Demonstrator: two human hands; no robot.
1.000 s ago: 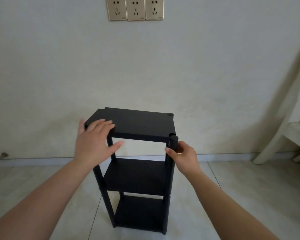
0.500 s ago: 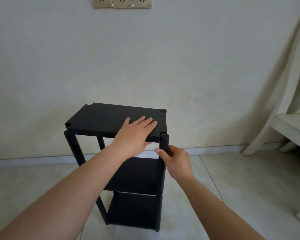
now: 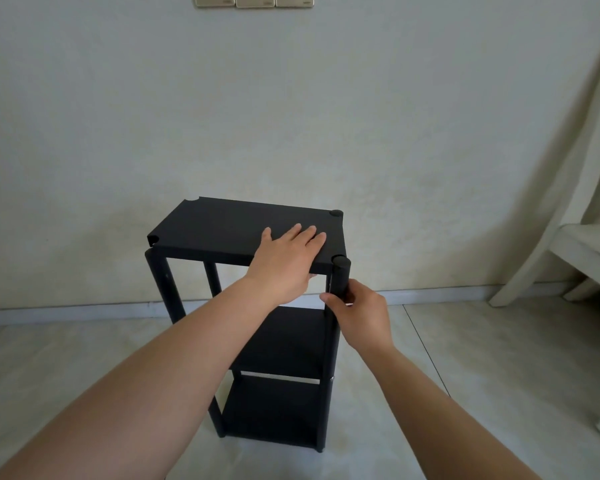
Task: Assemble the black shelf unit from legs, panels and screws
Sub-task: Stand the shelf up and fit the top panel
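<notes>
A black three-tier shelf unit stands upright on the tiled floor in front of the wall. Its top panel rests on the legs. My left hand lies flat, fingers spread, on the near right part of that panel. My right hand grips the near right leg just under the panel's corner; the leg's round top pokes slightly above the panel. The near left leg sits a little below its corner notch. A cap fills the far right corner.
A pale wall with a skirting board runs close behind the unit. Wall sockets sit at the top edge. A white chair or bench frame under draped cloth stands at the right. Tiled floor surrounds the shelf.
My left hand slid from the panel's near left corner across to its near right part. My right hand kept hold of the near right leg. The view shifted slightly downward.
</notes>
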